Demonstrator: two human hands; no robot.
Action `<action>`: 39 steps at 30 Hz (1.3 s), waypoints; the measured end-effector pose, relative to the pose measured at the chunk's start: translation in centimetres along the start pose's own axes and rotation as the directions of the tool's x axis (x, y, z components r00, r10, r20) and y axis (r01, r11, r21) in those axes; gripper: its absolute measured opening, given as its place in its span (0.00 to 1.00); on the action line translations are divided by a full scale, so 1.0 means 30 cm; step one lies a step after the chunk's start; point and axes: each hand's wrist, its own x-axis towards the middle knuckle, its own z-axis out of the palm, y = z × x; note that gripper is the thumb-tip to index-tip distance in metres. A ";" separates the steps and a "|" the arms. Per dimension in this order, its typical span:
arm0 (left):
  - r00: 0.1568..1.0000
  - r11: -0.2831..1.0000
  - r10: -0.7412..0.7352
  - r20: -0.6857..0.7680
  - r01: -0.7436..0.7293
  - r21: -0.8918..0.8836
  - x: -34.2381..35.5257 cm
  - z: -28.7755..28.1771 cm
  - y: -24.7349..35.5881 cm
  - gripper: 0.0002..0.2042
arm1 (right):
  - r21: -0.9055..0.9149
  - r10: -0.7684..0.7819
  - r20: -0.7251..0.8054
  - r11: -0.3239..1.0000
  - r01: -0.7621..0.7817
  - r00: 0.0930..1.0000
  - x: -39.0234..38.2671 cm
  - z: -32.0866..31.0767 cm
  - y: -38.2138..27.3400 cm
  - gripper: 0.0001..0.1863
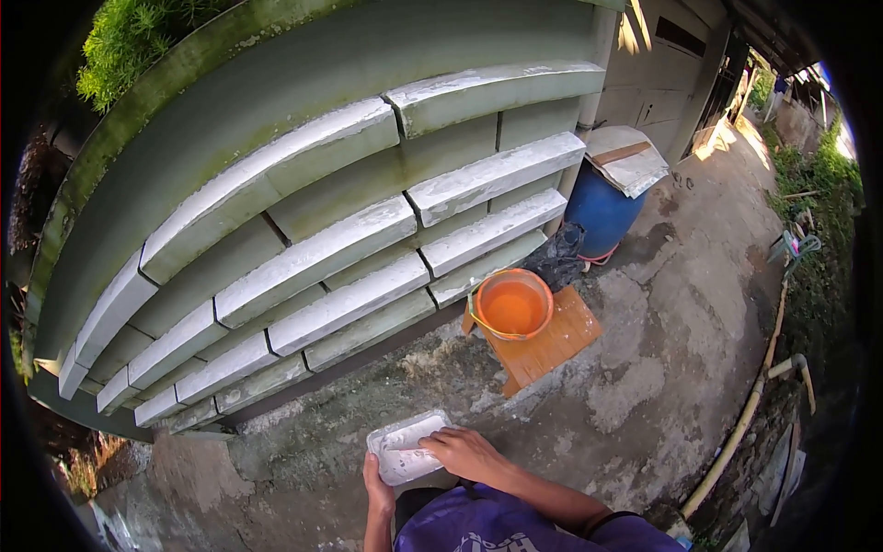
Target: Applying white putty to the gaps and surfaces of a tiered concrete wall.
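My left hand (374, 478) grips the left side of a small white rectangular tray (402, 471), which is held low in front of me and smeared with white stuff. My right hand (446, 446) reaches into the tray from the right, fingers bent around something I cannot make out, perhaps a thin pale tool lying across the inside. Beyond the tray stands a green-grey wall (303, 55) with stepped rows of ledges (328, 298), many coated white on top and streaked in places.
An orange bucket (511, 308) of liquid sits on a wooden board (556, 345). Behind it are a dark plastic bag (552, 248) and a covered blue barrel (602, 221). A concrete path (690, 276) runs right, bordered by a pale pipe (736, 451) and plants (814, 184).
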 end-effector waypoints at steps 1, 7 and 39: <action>1.000 1.000 -0.004 -0.005 0.004 -0.010 0.017 0.049 -0.010 0.30 | -0.017 -0.008 0.013 1.000 0.008 1.000 -0.001 -0.038 0.032 0.17; 0.996 0.999 -0.027 0.080 0.025 0.023 0.131 0.207 -0.011 0.31 | -0.010 0.060 -0.039 0.998 -0.060 0.997 0.023 -0.206 0.135 0.14; 0.971 0.985 -0.127 0.201 0.099 0.144 0.632 1.204 -0.106 0.26 | -0.054 0.304 -0.244 0.944 -0.326 0.921 0.023 -0.749 0.843 0.17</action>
